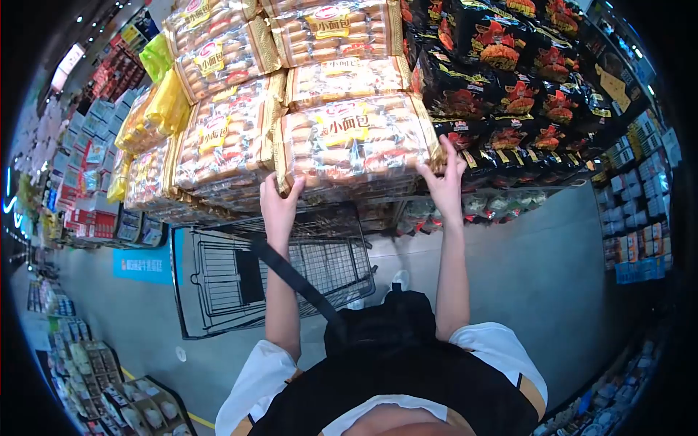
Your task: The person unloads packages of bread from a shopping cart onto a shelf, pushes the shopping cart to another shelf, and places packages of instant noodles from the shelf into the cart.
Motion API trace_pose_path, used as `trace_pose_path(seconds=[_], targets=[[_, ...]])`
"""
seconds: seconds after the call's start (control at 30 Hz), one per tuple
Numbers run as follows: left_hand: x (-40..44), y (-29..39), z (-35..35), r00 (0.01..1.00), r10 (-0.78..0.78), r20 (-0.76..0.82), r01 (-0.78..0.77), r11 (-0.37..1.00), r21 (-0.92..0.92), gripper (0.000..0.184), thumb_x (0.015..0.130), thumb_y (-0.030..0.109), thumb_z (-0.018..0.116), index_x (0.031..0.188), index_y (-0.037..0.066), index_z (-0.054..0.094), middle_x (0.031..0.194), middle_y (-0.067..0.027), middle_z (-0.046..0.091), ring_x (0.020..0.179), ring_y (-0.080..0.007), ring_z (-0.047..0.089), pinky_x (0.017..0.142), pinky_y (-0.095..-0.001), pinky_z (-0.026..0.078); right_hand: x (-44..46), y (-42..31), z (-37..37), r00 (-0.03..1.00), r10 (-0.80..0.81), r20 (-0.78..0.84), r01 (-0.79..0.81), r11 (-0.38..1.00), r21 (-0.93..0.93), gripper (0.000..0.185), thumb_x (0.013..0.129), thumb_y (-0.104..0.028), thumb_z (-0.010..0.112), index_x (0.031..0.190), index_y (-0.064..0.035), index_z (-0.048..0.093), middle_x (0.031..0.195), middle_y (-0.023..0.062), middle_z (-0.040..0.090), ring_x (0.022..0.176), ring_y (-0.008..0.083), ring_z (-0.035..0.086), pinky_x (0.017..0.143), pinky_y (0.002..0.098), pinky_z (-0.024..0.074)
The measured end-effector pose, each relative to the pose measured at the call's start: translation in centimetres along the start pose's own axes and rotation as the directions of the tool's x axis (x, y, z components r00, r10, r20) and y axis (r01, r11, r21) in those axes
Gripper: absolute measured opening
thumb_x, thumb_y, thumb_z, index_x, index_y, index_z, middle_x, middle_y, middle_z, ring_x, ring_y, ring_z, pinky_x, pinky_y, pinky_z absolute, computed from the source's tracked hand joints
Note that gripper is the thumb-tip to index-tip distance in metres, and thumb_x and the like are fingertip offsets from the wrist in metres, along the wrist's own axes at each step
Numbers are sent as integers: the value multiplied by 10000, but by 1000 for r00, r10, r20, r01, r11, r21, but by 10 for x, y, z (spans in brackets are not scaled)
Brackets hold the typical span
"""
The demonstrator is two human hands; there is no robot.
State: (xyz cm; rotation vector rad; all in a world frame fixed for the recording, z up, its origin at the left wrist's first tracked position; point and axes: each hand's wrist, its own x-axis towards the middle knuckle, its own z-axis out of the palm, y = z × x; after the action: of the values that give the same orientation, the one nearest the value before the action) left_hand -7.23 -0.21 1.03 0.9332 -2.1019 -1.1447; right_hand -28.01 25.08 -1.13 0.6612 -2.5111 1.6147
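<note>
A clear pack of small bread rolls (352, 142) with gold ends lies at the front of a stack of like packs. My left hand (280, 207) is at its lower left corner, thumb and fingers pinching the gold edge. At the right end, my right hand (445, 178) grips the other gold edge between thumb and fingers. More bread packs (222, 134) lie to the left and behind. Black snack packs (509, 94) with red pictures are piled just right of my right hand.
A black wire shopping cart (225, 272) stands below the display, left of my body. Yellow bags (167, 102) lie at the stack's left end. Shelves of goods (636, 196) stand at the right, and bins (138, 407) at the lower left. Grey floor (509, 269) shows between.
</note>
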Motion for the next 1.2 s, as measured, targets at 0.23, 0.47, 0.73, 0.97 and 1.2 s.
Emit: trace_pose_path(seconds=[0.23, 0.47, 0.73, 0.97, 1.2], targets=[[18, 8, 25, 975, -124, -185, 69, 958, -280, 394, 825, 133, 706, 1110, -4, 469, 936, -88, 604, 717, -87, 591, 466, -189, 471, 35, 17, 19, 997, -68, 18, 50, 868, 494, 514, 789, -80, 704, 1245, -1, 481, 1107, 119, 528, 914, 143, 574, 752, 259, 477], [26, 23, 42, 957, -144, -251, 112, 984, -138, 448, 869, 157, 652, 1213, -50, 454, 1017, -146, 617, 827, -133, 631, 640, -258, 517, 36, 13, 11, 981, 105, 166, -160, 918, 364, 642, 833, 0, 615, 1408, -60, 336, 1101, 109, 519, 581, 48, 432, 561, 190, 411], [-100, -6, 26, 951, -260, -171, 208, 940, -272, 214, 918, 152, 568, 1078, 14, 529, 1051, -81, 597, 513, -57, 509, 457, -190, 418, -54, 75, -25, 927, 239, 289, -363, 764, 533, 253, 859, -8, 588, 1109, -1, 553, 903, 31, 634, 573, -7, 434, 509, 155, 369], [-174, -25, 33, 849, -524, 72, 500, 751, -431, 151, 930, 125, 517, 1025, 18, 566, 885, -91, 640, 592, -98, 576, 549, -230, 481, -50, 56, -54, 937, 87, 338, -192, 937, 290, 104, 901, -88, 568, 936, 1, 611, 750, 10, 624, 625, 42, 527, 566, 193, 418], [-194, -62, 6, 926, -342, 159, 370, 907, -202, 192, 909, 155, 552, 1038, 19, 591, 866, -79, 658, 690, -144, 617, 648, -252, 495, -64, -12, -16, 951, 70, 302, -202, 880, 430, 91, 908, -77, 557, 930, -5, 607, 779, 22, 629, 699, 67, 580, 602, 211, 457]])
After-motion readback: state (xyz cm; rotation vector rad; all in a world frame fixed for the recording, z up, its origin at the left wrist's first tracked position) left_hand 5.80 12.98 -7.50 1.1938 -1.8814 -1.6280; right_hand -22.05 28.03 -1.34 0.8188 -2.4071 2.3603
